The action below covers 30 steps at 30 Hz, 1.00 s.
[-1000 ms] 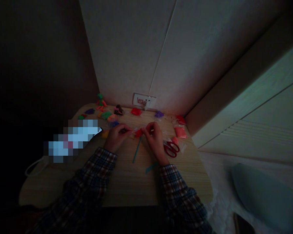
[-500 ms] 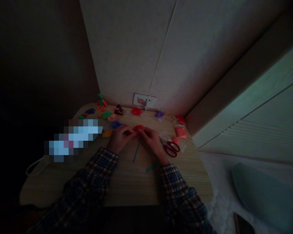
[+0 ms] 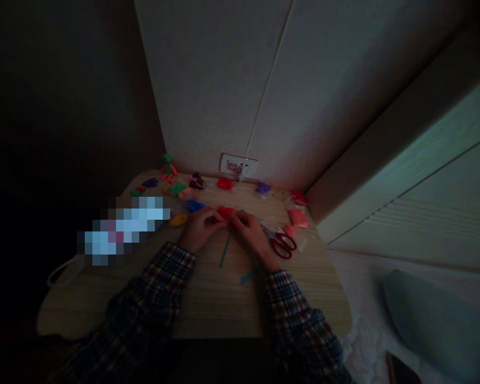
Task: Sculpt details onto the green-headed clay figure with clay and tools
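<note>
Left hand [image 3: 202,226] and right hand [image 3: 251,234] meet at fingertips, can't tell if clamped on the red piece [image 3: 224,212] just beyond; right hand swinging outward could bump the scissors [image 3: 285,247] beside it.

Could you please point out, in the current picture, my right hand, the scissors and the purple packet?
Right hand [image 3: 251,234]: head view, on the back of the hand.
Scissors [image 3: 285,245]: head view, on the red handles.
Purple packet [image 3: 263,188]: head view, on its purple middle.
</note>
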{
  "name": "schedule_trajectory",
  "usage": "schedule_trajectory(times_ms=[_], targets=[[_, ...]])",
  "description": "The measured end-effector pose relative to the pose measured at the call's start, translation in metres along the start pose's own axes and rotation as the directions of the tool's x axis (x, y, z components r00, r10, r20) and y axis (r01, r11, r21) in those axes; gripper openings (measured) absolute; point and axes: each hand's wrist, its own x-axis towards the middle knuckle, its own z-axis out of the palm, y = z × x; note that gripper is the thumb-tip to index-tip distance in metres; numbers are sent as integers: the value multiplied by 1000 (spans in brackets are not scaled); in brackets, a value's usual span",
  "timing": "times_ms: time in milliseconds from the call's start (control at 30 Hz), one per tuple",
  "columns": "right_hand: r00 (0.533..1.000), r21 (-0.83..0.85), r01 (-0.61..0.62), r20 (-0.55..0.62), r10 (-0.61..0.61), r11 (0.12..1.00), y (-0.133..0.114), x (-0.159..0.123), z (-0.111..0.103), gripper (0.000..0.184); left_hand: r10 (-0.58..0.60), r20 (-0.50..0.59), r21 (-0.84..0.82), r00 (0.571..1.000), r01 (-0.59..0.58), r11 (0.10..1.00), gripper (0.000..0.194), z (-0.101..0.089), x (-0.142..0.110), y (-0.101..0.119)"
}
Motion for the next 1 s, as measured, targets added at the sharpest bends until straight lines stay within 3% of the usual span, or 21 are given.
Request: schedule_trajectory(times_ms=[167, 333, 600, 1000], targets=[[1000, -29, -2, -6, 2, 1000, 10, 4, 0, 23, -28, 32, -55, 999, 29, 998, 9, 1, -1, -2], [999, 0, 35, -17, -35, 999, 16, 7, -1, 19, -142, 51, -159, 989, 149, 976, 25, 2, 0, -6], [998, -22, 53, -19, -53, 998, 12, 6, -1, 18, -216, 50, -244, 975, 221, 944, 21, -1, 3, -5], [997, -188, 58, -44, -67, 981, 4, 2, 2, 15, -136, -10, -136, 991, 134, 982, 16, 2, 1, -11]])
